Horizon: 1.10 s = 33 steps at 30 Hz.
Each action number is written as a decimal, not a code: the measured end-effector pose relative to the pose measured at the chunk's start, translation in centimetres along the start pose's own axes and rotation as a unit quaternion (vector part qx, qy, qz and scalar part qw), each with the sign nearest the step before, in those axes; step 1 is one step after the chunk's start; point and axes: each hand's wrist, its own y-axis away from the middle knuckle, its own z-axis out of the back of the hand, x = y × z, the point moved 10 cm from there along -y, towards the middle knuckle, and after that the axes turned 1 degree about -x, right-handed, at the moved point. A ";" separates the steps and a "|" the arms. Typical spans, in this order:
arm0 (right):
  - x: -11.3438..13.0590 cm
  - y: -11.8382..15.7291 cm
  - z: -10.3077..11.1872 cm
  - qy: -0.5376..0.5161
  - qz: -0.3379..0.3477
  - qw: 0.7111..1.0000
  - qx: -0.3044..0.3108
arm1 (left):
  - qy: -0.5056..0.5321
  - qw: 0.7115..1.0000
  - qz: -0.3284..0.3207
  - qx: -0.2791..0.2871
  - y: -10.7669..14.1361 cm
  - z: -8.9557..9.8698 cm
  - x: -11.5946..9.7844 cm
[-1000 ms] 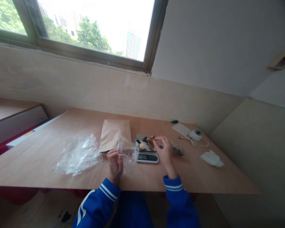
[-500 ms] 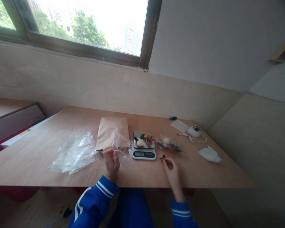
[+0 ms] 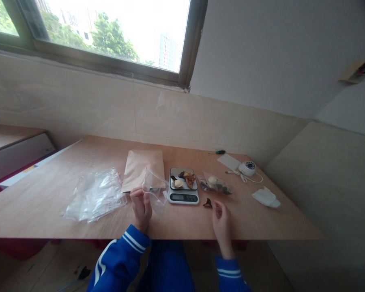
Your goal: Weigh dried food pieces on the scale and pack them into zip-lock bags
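My left hand (image 3: 142,207) is closed on the top edge of a clear zip bag (image 3: 158,196), which hangs out to its right, beside the scale. My right hand (image 3: 222,219) pinches a small dark dried piece (image 3: 207,203) at its fingertips, low over the table and right of the scale. Between the hands stands a white kitchen scale (image 3: 184,198) with a lit display too small to read. On its metal plate lie brown dried pieces (image 3: 189,179) and a pale piece (image 3: 179,184). Just behind my right hand is a filled clear bag (image 3: 215,184) of dark and pale pieces.
A pile of clear bags (image 3: 94,196) lies at left, and a brown paper pouch (image 3: 142,170) behind my left hand. At right are a white camera (image 3: 247,168) with its cable, a white paper (image 3: 229,162), a green-handled screwdriver (image 3: 220,152) and a crumpled white tissue (image 3: 266,197).
The dark piece has turned and sits slightly lower, and my right fingers have shifted to its right side. My left hand and its bag have hardly moved.
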 end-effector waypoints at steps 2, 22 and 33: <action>0.2 0.1 0.1 0.008 0.006 1.000 -0.005 | 0.001 1.000 0.000 0.002 0.0 0.0 0.0; 2.9 0.0 -0.7 0.069 0.071 0.995 0.032 | 0.001 1.000 0.004 -0.002 -0.1 -0.1 -0.3; 12.5 -2.8 -6.2 0.075 0.177 0.975 0.112 | 0.018 0.999 0.037 -0.004 0.1 0.1 0.6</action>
